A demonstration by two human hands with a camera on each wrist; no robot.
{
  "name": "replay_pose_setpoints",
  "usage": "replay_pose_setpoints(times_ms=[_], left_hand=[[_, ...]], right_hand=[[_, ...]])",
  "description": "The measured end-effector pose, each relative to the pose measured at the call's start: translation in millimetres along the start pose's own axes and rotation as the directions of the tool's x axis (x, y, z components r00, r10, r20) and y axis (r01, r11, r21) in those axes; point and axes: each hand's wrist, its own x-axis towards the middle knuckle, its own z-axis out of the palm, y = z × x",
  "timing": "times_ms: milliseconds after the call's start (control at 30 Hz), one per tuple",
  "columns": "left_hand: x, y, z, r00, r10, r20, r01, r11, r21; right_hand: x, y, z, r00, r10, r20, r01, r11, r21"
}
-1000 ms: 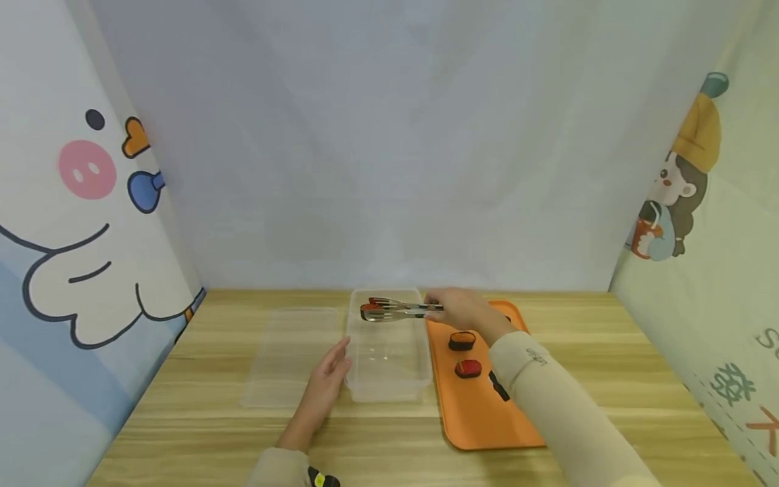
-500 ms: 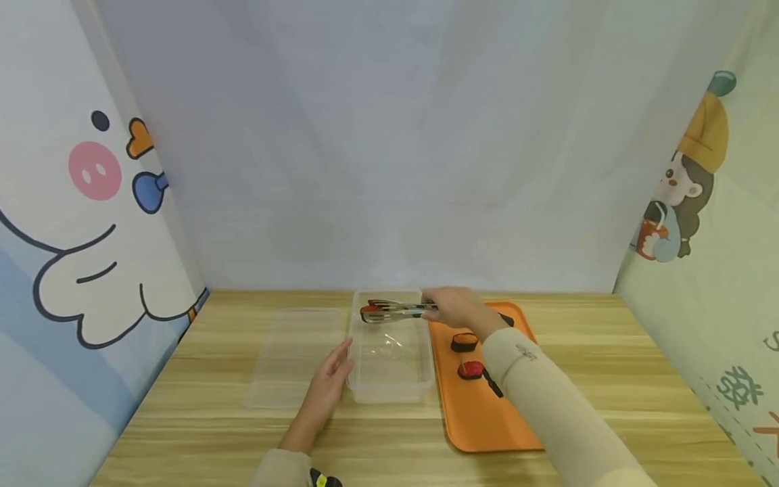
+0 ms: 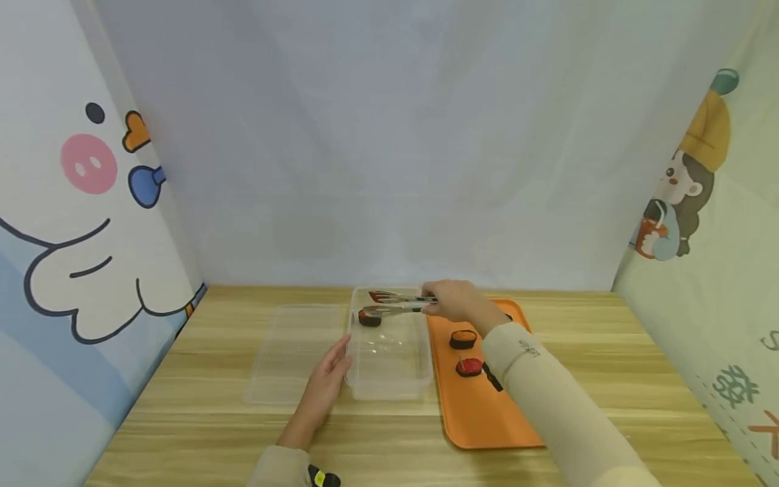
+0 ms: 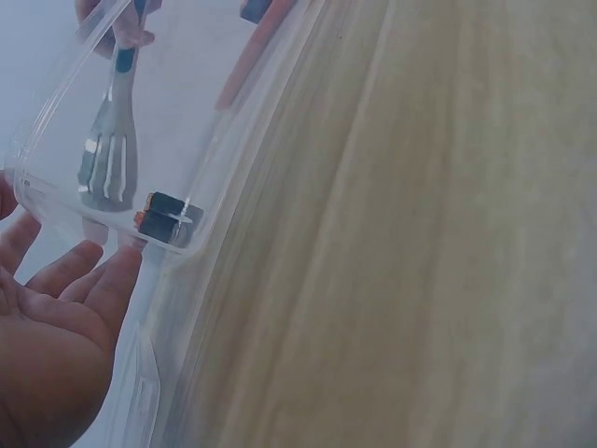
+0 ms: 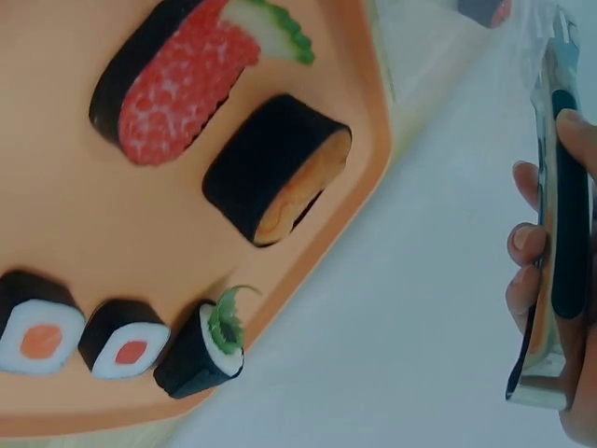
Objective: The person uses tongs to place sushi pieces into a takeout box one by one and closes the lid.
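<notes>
Tongs (image 3: 392, 310) have parted since the earlier frame, leaving a sushi piece (image 3: 370, 320) in the box (image 3: 389, 391)

It sits in the far left corner, seemingly released: one placed. Left on the orange tray (image 3: 487, 426): a red-topped piece (image 5: 177, 103), an orange-topped piece (image 5: 270, 168) and three small rolls (image 5: 126, 341). The lid (image 3: 293, 355) lies off, flat. Right hand (image 3: 453, 299) grips the tongs; left hand (image 3: 326, 379) has fingers extended at the box's side.

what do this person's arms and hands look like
The left sleeve and right sleeve are cream, the right with dark lettering. A black band with a yellow mark shows by the left cuff. The left hand and right hand are ungloved.
</notes>
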Motion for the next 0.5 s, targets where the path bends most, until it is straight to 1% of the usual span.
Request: replay_pose_setpoints(times_ms=[100,200,500], left_hand=[[-4.6,12.7,-0.6,1.000,0.000,0.002,0.000,1.000,0.007],[-7.1,18.2,-0.7,1.000,-0.003,-0.001,0.003,1.000,0.007],[-7.8,17.2,0.9,1.000,0.000,-0.002,0.000,1.000,-0.020]], right_hand=[[-7.7,8,-4,1.000,0.014,-0.012,-0.014,0.999,0.041],[-18.0,19,-9,0.999,0.018,-0.028,-0.016,0.997,0.070],[-54.4,57,-18,0.997,0.038,-0.071,-0.029,0.992,0.120]])
